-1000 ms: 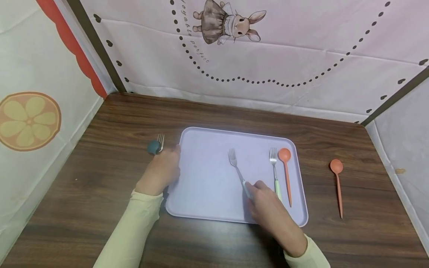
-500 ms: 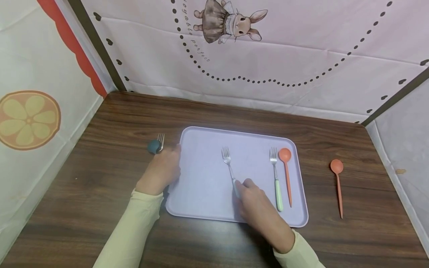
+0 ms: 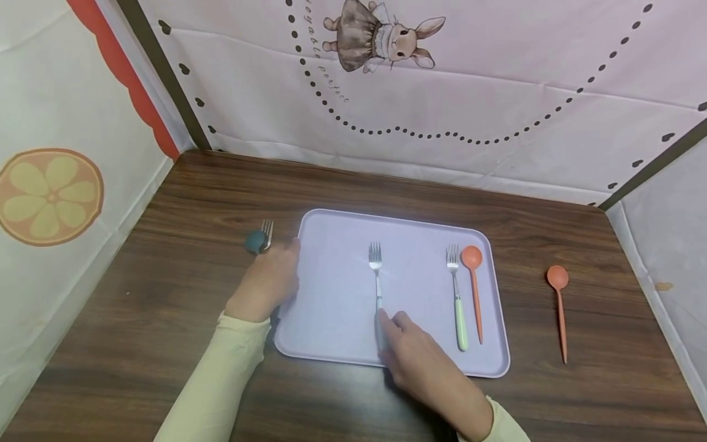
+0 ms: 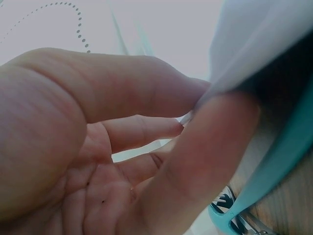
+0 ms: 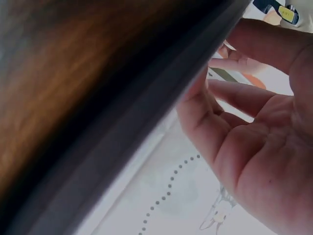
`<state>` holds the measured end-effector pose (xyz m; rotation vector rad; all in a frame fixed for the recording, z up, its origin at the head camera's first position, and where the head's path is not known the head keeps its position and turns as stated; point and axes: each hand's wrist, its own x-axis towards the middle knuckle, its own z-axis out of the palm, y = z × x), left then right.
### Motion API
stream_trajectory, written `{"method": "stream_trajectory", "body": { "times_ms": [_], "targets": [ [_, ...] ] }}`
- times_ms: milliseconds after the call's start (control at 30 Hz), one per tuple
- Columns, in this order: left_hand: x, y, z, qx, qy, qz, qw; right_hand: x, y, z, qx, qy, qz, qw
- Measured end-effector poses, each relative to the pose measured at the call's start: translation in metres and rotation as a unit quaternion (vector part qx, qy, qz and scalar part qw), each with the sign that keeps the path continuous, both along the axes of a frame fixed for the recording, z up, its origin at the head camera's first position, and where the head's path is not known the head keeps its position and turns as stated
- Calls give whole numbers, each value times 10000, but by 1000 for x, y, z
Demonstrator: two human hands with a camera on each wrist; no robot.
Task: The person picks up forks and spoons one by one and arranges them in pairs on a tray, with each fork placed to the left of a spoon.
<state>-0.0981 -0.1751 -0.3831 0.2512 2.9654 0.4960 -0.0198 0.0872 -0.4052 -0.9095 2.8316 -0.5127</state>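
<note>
Lavender tray (image 3: 331,282), orange spoons (image 3: 472,258) (image 3: 558,278)

Held fork (image 3: 375,261): silver, pale bluish handle. Second fork (image 3: 458,302): silver, pale green handle. Third spoon (image 3: 255,242): dark teal. Tabletop (image 3: 188,282): dark brown, streaky woodgrain. Back cloth (image 3: 497,49): pale pink, dark dots (image 3: 396,129), brown-dressed rabbit print (image 3: 381,38). Left cloth (image 3: 55,110): white, red scalloped strip (image 3: 129,75), orange-and-yellow citrus slice print (image 3: 51,197). Sleeves (image 3: 218,371): pale yellow.

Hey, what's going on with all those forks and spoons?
Someone's left hand pinches the edge of a pale purple tray. Their right hand holds the handle of a fork over the tray. A green-handled fork and an orange spoon lie beside each other on it. Another orange spoon is on the table to the right. A dark teal spoon and a third fork, partly hidden, are left of the tray.
</note>
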Motion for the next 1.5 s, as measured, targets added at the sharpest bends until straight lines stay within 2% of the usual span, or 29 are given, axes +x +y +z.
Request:
{"method": "stream_trajectory", "body": {
  "times_ms": [200, 533, 1000, 1233, 1500],
  "targets": [
    [0, 0, -1, 20, -76, 45, 10000, -1, -4, 0, 146, -124, 67, 9998],
    [0, 1, -1, 25, -62, 37, 10000, -7, -1, -3, 92, 164, -57, 9998],
    [0, 1, 0, 50, 12, 0, 10000, -7, 4, -1, 202, -3, -134, 9997],
    [0, 1, -1, 54, -14, 3, 10000, -7, 4, -3, 125, 139, -208, 9996],
    [-2, 1, -2, -9, 59, -40, 10000, -5, 14, -2, -62, 581, -500, 9970]
  ]
}}
